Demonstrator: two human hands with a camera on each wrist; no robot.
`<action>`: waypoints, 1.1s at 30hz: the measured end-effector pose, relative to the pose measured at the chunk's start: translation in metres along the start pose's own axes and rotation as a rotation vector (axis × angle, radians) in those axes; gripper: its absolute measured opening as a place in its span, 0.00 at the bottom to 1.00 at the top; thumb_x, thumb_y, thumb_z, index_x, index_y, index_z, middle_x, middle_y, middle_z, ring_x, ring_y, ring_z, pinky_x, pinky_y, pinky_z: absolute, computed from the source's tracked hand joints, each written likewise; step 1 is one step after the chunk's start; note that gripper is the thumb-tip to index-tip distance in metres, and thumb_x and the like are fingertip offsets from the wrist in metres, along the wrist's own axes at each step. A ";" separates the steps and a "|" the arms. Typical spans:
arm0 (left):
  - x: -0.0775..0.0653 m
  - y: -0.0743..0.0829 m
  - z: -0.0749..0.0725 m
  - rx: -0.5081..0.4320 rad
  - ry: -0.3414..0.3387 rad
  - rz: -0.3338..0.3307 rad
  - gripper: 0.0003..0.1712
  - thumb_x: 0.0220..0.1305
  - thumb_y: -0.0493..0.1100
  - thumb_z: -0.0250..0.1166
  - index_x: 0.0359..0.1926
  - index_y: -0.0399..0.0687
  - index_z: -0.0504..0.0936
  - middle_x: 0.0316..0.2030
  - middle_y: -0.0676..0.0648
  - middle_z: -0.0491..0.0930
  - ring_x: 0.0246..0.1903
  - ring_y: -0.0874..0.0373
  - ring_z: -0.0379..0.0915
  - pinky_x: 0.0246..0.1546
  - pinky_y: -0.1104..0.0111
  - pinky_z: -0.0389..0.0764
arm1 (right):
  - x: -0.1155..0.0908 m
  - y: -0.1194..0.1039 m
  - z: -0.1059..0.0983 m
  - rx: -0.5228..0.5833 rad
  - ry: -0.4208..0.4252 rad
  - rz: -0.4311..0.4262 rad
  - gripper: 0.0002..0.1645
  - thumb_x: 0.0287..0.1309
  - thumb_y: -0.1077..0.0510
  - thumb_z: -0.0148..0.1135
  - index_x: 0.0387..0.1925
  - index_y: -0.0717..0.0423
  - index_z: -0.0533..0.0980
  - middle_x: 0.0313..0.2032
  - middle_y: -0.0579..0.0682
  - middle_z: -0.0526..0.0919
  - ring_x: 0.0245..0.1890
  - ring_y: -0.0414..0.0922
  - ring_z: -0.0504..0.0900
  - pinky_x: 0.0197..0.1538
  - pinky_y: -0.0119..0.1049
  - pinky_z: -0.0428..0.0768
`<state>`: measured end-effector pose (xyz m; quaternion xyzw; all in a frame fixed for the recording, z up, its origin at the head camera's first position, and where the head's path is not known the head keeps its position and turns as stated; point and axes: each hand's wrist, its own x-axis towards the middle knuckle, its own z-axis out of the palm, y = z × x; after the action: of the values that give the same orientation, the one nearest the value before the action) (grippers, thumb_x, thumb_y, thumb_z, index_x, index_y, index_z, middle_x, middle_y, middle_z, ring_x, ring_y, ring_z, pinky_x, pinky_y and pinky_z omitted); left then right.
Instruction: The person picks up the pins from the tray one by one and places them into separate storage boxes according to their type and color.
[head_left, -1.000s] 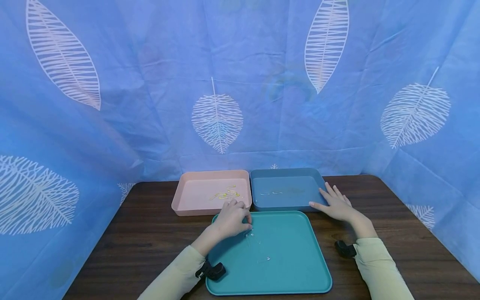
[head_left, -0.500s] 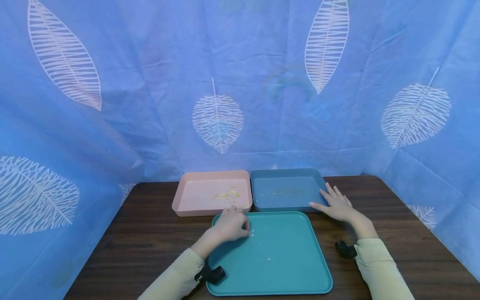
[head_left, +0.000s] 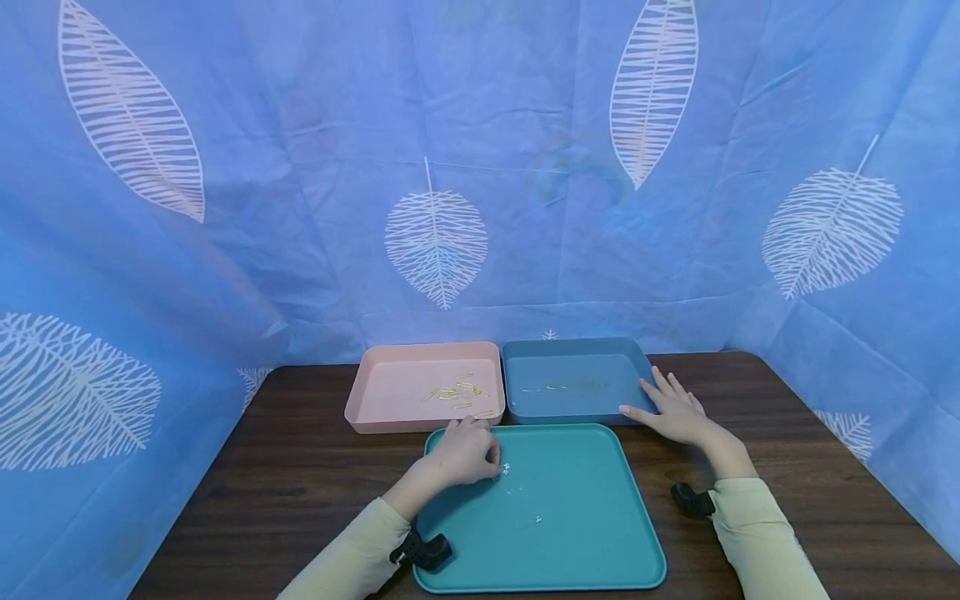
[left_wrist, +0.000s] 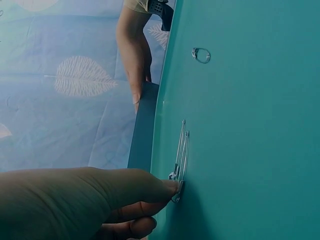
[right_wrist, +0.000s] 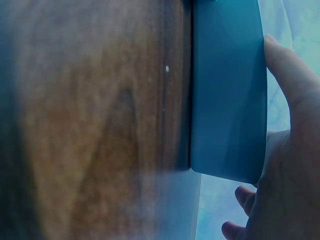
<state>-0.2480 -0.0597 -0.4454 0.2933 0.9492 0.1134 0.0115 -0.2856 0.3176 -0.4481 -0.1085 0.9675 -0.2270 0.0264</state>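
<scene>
My left hand (head_left: 463, 452) is over the back left of the green tray (head_left: 592, 533), thumb and fingertips together. In the left wrist view they pinch the clasp end of a silver safety pin (left_wrist: 186, 157), with another slim silver pin close beside it; the fingers partly hide both clasps. A further safety pin (left_wrist: 203, 56) lies apart on the tray, and another small silver pin (head_left: 537, 520) is nearer its middle. My right hand (head_left: 675, 410) rests with spread fingers at the right front corner of the blue tray (right_wrist: 227, 95), thumb at its rim.
Several gold safety pins (head_left: 457, 390) lie in the pink tray (head_left: 397, 423), behind my left hand. A few thin pins (head_left: 555, 387) lie in the blue tray, right of the pink one. Dark wooden table (head_left: 285, 475) surrounds the trays; a patterned blue cloth hangs behind.
My left hand has drawn slightly toward me and left, uncovering gold pins at the pink tray's near rim and silver pins on the green tray. My right hand stays in place.
</scene>
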 end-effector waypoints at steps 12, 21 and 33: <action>0.000 0.001 -0.001 0.029 0.012 0.043 0.16 0.56 0.49 0.70 0.15 0.63 0.76 0.27 0.60 0.70 0.35 0.61 0.64 0.39 0.65 0.64 | 0.002 -0.003 -0.001 -0.028 -0.026 0.023 0.56 0.61 0.31 0.54 0.73 0.67 0.51 0.75 0.71 0.38 0.73 0.72 0.35 0.67 0.75 0.37; 0.001 0.002 -0.006 0.012 0.037 0.056 0.14 0.56 0.49 0.70 0.17 0.63 0.78 0.29 0.59 0.74 0.32 0.63 0.61 0.34 0.68 0.59 | 0.004 -0.003 -0.003 -0.037 -0.022 0.019 0.56 0.62 0.30 0.53 0.74 0.67 0.51 0.75 0.70 0.38 0.74 0.71 0.35 0.67 0.74 0.36; 0.011 0.007 -0.013 0.033 0.103 0.066 0.11 0.57 0.49 0.69 0.20 0.64 0.79 0.28 0.60 0.72 0.31 0.62 0.60 0.34 0.69 0.60 | 0.003 -0.002 -0.004 -0.095 0.027 -0.005 0.55 0.61 0.31 0.55 0.73 0.66 0.54 0.74 0.71 0.45 0.73 0.72 0.38 0.67 0.74 0.38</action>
<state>-0.2543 -0.0512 -0.4310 0.3185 0.9400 0.1131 -0.0460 -0.2882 0.3170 -0.4436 -0.1088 0.9772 -0.1822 0.0074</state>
